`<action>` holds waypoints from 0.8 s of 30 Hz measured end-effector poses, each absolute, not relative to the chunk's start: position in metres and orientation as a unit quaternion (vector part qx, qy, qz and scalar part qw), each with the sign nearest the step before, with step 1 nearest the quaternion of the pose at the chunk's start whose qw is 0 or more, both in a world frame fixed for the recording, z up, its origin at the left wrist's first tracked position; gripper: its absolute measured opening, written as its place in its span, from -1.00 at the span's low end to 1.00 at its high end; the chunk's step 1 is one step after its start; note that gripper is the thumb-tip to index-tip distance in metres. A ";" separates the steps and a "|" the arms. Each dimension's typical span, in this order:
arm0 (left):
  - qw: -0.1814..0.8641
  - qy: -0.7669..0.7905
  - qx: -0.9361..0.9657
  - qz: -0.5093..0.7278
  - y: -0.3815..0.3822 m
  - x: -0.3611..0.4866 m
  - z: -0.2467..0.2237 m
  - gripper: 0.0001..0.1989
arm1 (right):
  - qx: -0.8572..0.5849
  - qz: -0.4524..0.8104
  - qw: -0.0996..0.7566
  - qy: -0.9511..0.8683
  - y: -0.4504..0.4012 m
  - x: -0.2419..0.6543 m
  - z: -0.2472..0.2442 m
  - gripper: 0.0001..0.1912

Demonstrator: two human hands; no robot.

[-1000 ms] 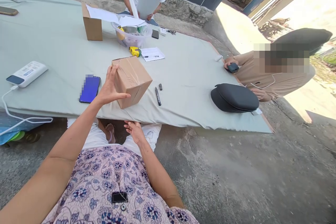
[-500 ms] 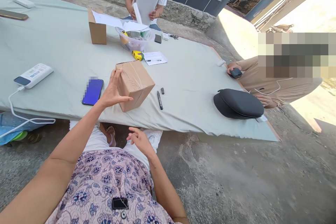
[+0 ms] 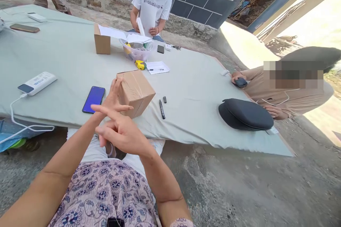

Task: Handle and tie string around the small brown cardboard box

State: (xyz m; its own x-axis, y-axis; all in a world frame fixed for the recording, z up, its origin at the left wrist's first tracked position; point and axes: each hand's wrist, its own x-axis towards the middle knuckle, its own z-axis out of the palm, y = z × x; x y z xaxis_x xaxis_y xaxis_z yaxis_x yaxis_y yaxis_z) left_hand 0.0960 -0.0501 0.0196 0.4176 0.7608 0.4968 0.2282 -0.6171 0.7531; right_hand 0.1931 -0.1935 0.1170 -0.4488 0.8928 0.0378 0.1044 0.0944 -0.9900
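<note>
A taped brown cardboard box (image 3: 137, 90) stands near the front edge of a grey-green covered table (image 3: 191, 85). My left hand (image 3: 113, 100) rests against the box's left side, fingers spread along it. My right hand (image 3: 121, 131) is raised in front of my chest, holding nothing, fingers apart and pointing left, just below the left hand. A black marker (image 3: 161, 109) and its cap (image 3: 165, 99) lie to the right of the box. A phone with a blue screen (image 3: 93, 99) lies to the left of it.
A white power bank (image 3: 37, 83) with a cable lies at the left. At the back stand an open carton (image 3: 102, 41), a clear tub (image 3: 137, 49), a yellow tape measure (image 3: 140, 65) and a paper sheet (image 3: 158, 67). A dark cap (image 3: 246, 114) lies right. Two people sit by the table.
My right hand has risen from below the table edge to chest height, in front of my left wrist. The left hand stays on the box. The view has tilted up slightly.
</note>
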 end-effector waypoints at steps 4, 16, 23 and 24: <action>0.300 0.284 0.815 0.407 -0.041 0.095 0.011 0.25 | -0.487 0.607 0.404 -0.480 -0.236 0.237 0.022 -0.55; 0.496 0.315 0.613 0.528 -0.054 0.104 0.025 0.12 | -0.627 0.455 0.549 -0.313 -0.237 0.278 -0.059 -0.37; 0.686 0.353 0.386 0.506 -0.062 0.116 0.001 -0.10 | -0.622 0.328 0.628 -0.333 -0.226 0.288 -0.034 0.07; 0.700 0.361 0.364 0.497 -0.064 0.117 -0.002 -0.08 | -0.620 0.318 0.630 -0.344 -0.225 0.288 -0.029 0.12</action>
State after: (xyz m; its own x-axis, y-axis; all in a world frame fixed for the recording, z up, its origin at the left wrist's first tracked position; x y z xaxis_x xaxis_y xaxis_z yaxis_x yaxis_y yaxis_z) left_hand 0.1168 -0.0637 -0.0023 0.2451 0.9588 -0.1439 -0.4339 0.2412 0.8681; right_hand 0.2877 -0.2247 -0.0288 0.5615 0.8266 0.0396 0.0263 0.0300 -0.9992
